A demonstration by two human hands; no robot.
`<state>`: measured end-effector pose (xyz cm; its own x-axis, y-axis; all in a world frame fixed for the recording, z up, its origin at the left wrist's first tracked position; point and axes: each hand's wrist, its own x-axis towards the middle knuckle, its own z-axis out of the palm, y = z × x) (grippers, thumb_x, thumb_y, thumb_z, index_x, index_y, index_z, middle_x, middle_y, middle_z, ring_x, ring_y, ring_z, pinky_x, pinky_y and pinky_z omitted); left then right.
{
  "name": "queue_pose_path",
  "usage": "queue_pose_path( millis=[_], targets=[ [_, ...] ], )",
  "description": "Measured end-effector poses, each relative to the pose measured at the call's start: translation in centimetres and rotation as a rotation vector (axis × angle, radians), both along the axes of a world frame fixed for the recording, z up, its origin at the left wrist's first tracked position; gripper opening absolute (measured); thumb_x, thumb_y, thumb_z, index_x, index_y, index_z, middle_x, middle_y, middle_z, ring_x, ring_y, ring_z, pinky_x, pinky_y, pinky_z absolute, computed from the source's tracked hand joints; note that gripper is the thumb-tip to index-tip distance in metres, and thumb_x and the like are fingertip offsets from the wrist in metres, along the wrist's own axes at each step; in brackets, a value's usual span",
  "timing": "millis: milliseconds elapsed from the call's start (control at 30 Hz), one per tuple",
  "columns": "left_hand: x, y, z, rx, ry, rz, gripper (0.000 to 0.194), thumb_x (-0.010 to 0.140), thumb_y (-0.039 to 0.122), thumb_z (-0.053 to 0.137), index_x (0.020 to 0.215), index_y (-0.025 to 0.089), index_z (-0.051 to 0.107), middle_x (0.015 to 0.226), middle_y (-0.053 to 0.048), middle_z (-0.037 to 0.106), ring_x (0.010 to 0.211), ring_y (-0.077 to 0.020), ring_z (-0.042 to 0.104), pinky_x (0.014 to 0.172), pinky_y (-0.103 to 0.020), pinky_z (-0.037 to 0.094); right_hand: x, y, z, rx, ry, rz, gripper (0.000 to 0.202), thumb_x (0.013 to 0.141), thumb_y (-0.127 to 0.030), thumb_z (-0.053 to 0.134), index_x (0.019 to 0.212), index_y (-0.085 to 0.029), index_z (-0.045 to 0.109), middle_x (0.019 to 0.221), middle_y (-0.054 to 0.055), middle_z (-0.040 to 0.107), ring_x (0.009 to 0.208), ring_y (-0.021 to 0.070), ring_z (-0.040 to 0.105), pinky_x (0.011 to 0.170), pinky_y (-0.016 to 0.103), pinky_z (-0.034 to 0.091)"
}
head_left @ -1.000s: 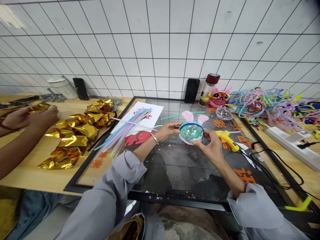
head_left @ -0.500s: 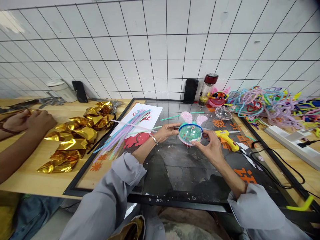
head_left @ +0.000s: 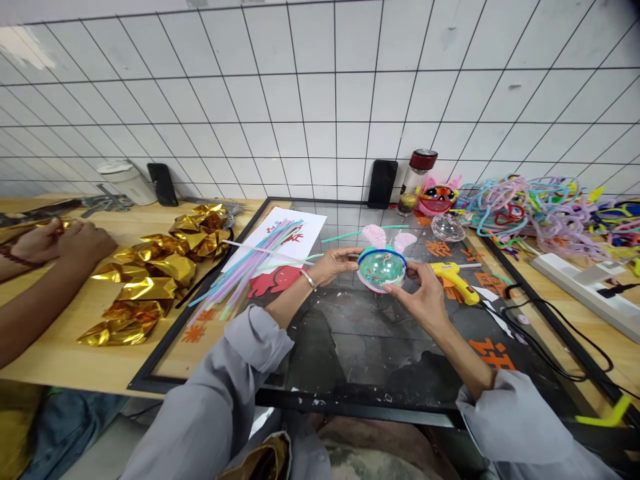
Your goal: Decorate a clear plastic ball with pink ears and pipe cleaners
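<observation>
Dark board [head_left: 345, 347]: lying flat, apparently as work surface | Left hand [head_left: 333, 265], right hand [head_left: 426, 291]: grasping the clear dome [head_left: 384, 269] from opposite sides, probably keeping it steady | Dome: being held between them, board contact unclear | Pink ears [head_left: 374, 235]: projecting from its far rim

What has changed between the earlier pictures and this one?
Less gold foil shows between the co-worker's hands at the left. Otherwise nothing visibly moved: the left hand and right hand stay on the clear dome, neither letting go, and the yellow glue gun lies as before.
</observation>
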<state>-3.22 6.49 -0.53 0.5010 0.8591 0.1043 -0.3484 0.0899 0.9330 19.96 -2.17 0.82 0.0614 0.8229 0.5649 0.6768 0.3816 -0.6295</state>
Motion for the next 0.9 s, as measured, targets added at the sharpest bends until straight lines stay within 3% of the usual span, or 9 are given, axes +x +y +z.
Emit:
queue_pose_path(
  millis=[567, 900],
  targets=[
    [-0.28, 0.23, -0.32, 0.011, 0.005, -0.017, 0.051, 0.056, 0.031, 0.095, 0.103, 0.020, 0.078, 0.101, -0.007, 0.076, 0.095, -0.0207, 0.066, 0.095, -0.040, 0.045, 0.05, -0.10, 0.07, 0.013, -0.018, 0.008, 0.054, 0.074, -0.062, 0.071, 0.105, -0.018, 0.064, 0.089, 0.007, 0.062, 0.081, 0.0240, 0.059, 0.075, 0.041, 0.051],
    [-0.10, 0.17, -0.29, 0.006, 0.017, 0.022, 0.053, 0.054, 0.031, 0.095, 0.102, 0.018, 0.078, 0.099, -0.006, 0.075, 0.092, -0.0199, 0.066, 0.090, -0.037, 0.048, -0.02, 0.00, -0.08, 0.006, 0.011, 0.001, 0.056, 0.071, -0.063, 0.074, 0.104, -0.018, 0.065, 0.089, 0.007, 0.064, 0.081, 0.0236, 0.060, 0.075, 0.040, 0.052]
  ],
)
